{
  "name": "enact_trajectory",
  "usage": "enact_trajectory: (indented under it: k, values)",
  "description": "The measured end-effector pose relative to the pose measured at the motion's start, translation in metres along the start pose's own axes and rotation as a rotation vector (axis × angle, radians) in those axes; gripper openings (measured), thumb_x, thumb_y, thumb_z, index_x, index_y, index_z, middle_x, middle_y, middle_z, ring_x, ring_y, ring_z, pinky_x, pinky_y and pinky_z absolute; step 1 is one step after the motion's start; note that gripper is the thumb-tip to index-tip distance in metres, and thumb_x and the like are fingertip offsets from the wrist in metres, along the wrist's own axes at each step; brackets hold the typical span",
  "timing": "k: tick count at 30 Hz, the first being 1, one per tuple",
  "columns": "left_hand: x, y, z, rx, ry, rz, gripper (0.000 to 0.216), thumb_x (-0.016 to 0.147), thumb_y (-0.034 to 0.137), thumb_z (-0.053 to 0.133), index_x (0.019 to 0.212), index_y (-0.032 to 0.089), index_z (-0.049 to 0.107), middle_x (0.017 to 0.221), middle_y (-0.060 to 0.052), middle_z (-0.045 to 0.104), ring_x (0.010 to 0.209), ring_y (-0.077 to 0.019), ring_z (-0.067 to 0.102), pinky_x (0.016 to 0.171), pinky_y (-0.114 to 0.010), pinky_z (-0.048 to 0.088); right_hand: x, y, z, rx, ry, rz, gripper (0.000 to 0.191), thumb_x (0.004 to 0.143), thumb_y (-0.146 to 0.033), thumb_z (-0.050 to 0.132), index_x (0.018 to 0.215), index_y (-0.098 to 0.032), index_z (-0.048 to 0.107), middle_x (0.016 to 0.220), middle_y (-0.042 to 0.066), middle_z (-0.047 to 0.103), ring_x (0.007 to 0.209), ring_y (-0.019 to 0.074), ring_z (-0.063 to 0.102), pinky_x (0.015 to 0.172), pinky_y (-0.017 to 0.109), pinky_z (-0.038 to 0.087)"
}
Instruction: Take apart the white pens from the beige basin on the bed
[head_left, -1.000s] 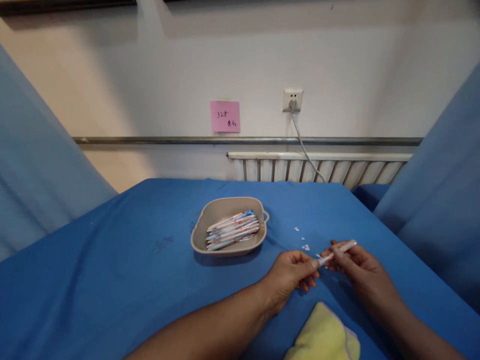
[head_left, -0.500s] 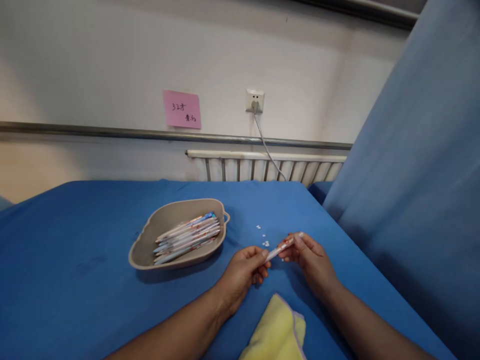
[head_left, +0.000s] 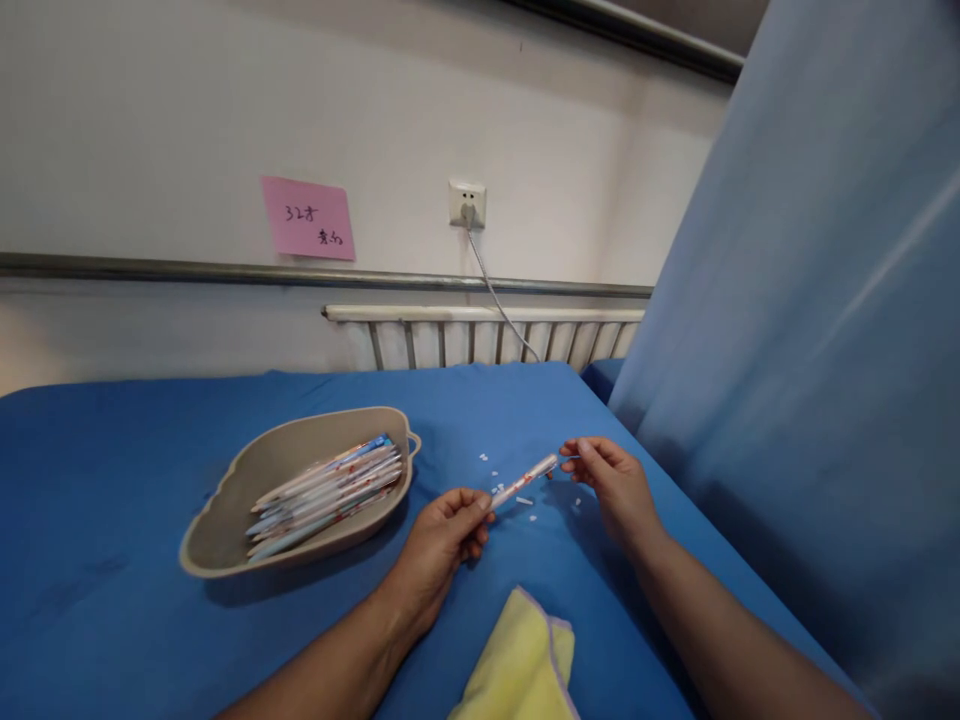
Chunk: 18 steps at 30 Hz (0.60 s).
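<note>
My left hand [head_left: 450, 535] is closed around the lower end of a slim white pen [head_left: 525, 480] with red markings. The pen slants up to the right, above the blue sheet. Just past its upper end is my right hand [head_left: 609, 480], fingers partly bent and apart, not gripping the pen. Small white scraps [head_left: 499, 488] lie scattered on the sheet beneath and around the pen. To the left, a beige basin [head_left: 281, 440] holds a pile of similar pens [head_left: 330, 495], several of them white or pale blue.
A yellow cloth [head_left: 517, 655] with a purple edge lies in front of me between my forearms. The blue sheet [head_left: 135, 480] covers the bed. A blue curtain [head_left: 787, 350] hangs at the right. Behind are a white rail [head_left: 480, 314] and a wall socket [head_left: 467, 204] with a plugged-in cord.
My right hand has let go of the pen's upper end and drawn back to the right. More white scraps show on the sheet. The view has turned slightly right.
</note>
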<state>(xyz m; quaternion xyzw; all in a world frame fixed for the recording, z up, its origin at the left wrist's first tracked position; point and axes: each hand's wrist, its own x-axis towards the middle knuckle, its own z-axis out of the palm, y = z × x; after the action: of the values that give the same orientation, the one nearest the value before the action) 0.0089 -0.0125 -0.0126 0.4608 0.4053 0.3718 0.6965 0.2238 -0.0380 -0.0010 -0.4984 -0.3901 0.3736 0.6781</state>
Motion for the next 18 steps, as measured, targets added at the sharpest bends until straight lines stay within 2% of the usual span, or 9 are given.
enact_trajectory:
  k: [4, 8, 12, 18]
  values:
    - [0.001, 0.0, 0.0, 0.004, 0.006, 0.011, 0.032, 0.067, 0.04, 0.073, 0.073, 0.013, 0.057, 0.054, 0.003, 0.054, 0.044, -0.0064, 0.045, 0.043, -0.017, 0.031, -0.007, 0.001, 0.007, -0.153, -0.089, -0.095, 0.028, 0.076, -0.044, 0.064, 0.084, -0.018, 0.071, 0.073, 0.005, 0.069, 0.068, 0.0177, 0.062, 0.062, 0.029, 0.046]
    - [0.002, 0.001, 0.001, 0.025, 0.01, 0.012, 0.033, 0.065, 0.041, 0.074, 0.075, 0.013, 0.058, 0.058, 0.002, 0.057, 0.045, -0.0064, 0.045, 0.043, -0.018, 0.033, -0.009, 0.0, 0.01, -0.174, -0.085, -0.132, 0.023, 0.075, -0.041, 0.066, 0.083, -0.019, 0.07, 0.07, 0.003, 0.068, 0.065, 0.0161, 0.062, 0.06, 0.028, 0.046]
    - [0.0, 0.004, 0.006, 0.094, -0.042, -0.015, 0.04, 0.063, 0.042, 0.075, 0.086, 0.012, 0.063, 0.062, 0.001, 0.058, 0.046, -0.0067, 0.046, 0.044, -0.019, 0.035, -0.007, -0.002, 0.01, -0.12, -0.106, -0.109, 0.021, 0.073, -0.039, 0.069, 0.079, -0.019, 0.066, 0.067, 0.001, 0.067, 0.062, 0.0146, 0.061, 0.059, 0.026, 0.045]
    - [-0.01, 0.007, 0.013, 0.22, -0.161, 0.01, 0.038, 0.064, 0.042, 0.075, 0.088, 0.014, 0.065, 0.066, 0.001, 0.059, 0.052, -0.0088, 0.05, 0.051, -0.021, 0.04, -0.01, -0.007, 0.01, 0.031, -0.252, -0.043, 0.024, 0.072, -0.037, 0.071, 0.086, -0.019, 0.064, 0.071, 0.001, 0.067, 0.063, 0.0138, 0.061, 0.058, 0.025, 0.045]
